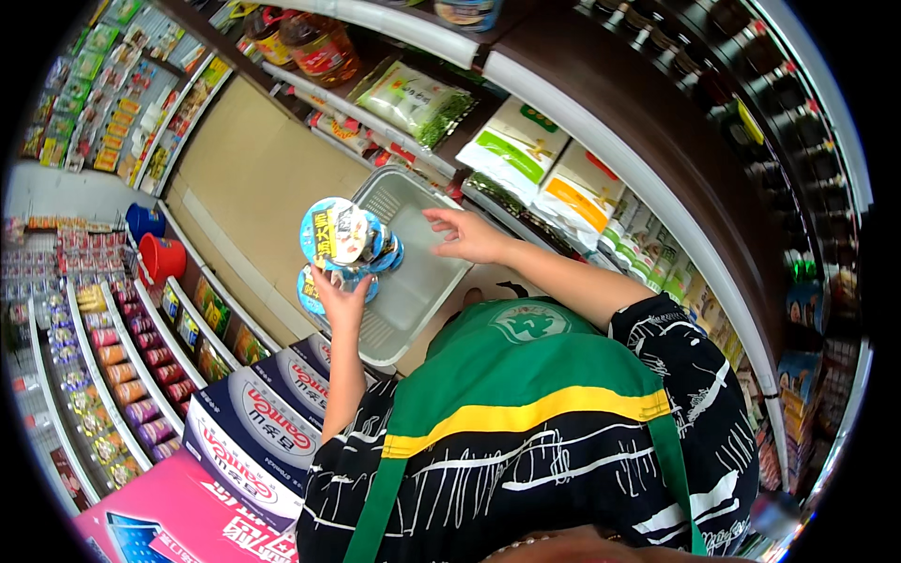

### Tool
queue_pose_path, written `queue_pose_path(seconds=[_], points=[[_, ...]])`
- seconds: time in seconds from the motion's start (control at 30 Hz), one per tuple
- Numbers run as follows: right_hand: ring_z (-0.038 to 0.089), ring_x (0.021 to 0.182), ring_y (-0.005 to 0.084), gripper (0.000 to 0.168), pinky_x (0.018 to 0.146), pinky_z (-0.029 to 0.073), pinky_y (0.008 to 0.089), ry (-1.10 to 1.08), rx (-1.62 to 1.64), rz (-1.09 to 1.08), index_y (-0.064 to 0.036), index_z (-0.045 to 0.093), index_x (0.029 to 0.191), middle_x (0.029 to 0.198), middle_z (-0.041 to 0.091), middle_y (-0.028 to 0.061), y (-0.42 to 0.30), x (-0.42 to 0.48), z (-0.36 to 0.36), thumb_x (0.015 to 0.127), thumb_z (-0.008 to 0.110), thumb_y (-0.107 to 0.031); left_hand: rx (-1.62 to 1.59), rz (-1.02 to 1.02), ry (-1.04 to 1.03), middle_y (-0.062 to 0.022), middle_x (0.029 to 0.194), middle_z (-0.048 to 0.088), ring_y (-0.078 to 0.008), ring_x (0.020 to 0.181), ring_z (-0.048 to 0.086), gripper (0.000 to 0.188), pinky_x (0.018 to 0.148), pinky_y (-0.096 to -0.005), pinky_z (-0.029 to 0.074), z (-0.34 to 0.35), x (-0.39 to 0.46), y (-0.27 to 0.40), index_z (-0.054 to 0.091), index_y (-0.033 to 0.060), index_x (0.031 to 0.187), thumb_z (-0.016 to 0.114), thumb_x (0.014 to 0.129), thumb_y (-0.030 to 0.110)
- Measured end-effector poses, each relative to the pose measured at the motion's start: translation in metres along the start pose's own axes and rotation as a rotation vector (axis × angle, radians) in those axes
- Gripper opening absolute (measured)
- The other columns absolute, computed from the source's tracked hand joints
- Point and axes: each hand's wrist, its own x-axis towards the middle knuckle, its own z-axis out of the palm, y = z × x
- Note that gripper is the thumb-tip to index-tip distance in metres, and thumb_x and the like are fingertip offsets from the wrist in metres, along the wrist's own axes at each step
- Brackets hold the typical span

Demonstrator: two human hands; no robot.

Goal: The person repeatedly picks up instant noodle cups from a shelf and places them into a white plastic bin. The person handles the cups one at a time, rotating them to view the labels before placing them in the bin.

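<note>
My left hand [341, 294] is at the near side of several blue instant-noodle cups [336, 233] with printed lids, its thumb and fingers around them. The cups are stacked, and another blue lid [310, 290] shows just below, partly behind that hand. Under them lies a grey plastic basket [415, 295], whose visible inside holds nothing. My right hand [461, 236] reaches over the basket's right part, fingers apart, holding nothing. How firmly the left fingers grip is partly hidden behind the cups.
Shelves at the right hold bagged goods [415, 98], boxed packs [521, 151] and oil bottles [317, 46]. Left are snack shelves, a red bucket [162, 257] and a blue bucket [146, 221]. Water cartons [257, 436] and a pink carton [176, 514] stand at lower left.
</note>
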Motion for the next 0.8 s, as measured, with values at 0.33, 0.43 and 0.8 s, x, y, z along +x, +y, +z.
queue_pose_path(seconds=[0.33, 0.43, 0.8], points=[[0.058, 0.089, 0.0116, 0.034, 0.081, 0.048, 0.0257, 0.18, 0.172, 0.082, -0.003, 0.057, 0.114, 0.101, 0.061, 0.0079, -0.005, -0.178, -0.075, 0.081, 0.061, -0.011, 0.362, 0.148, -0.102, -0.0117, 0.113, 0.055, -0.0195, 0.091, 0.057, 0.056, 0.078, -0.0321, 0.047, 0.04, -0.067, 0.066, 0.048, 0.0035, 0.12, 0.075, 0.07, 0.011], [0.058, 0.092, 0.0109, 0.032, 0.081, 0.048, 0.0248, 0.257, 0.111, 0.08, -0.003, 0.057, 0.114, 0.102, 0.062, 0.0083, -0.02, -0.243, -0.097, 0.083, 0.06, -0.009, 0.177, 0.241, -0.306, -0.0098, 0.105, 0.059, -0.0177, 0.088, 0.058, 0.049, 0.078, -0.0296, 0.047, 0.084, -0.084, 0.112, 0.052, 0.0032, 0.115, 0.073, 0.072, 0.008], [0.061, 0.09, 0.0129, 0.027, 0.079, 0.048, 0.0256, 0.872, -0.083, -0.129, -0.002, 0.059, 0.111, 0.098, 0.065, 0.0072, -0.035, -0.515, -0.147, 0.084, 0.059, -0.007, -0.235, 0.692, -0.966, -0.0095, 0.101, 0.061, -0.0166, 0.097, 0.059, 0.041, 0.087, -0.0295, 0.046, 0.259, -0.245, 0.333, 0.053, -0.0002, 0.113, 0.067, 0.075, 0.0]])
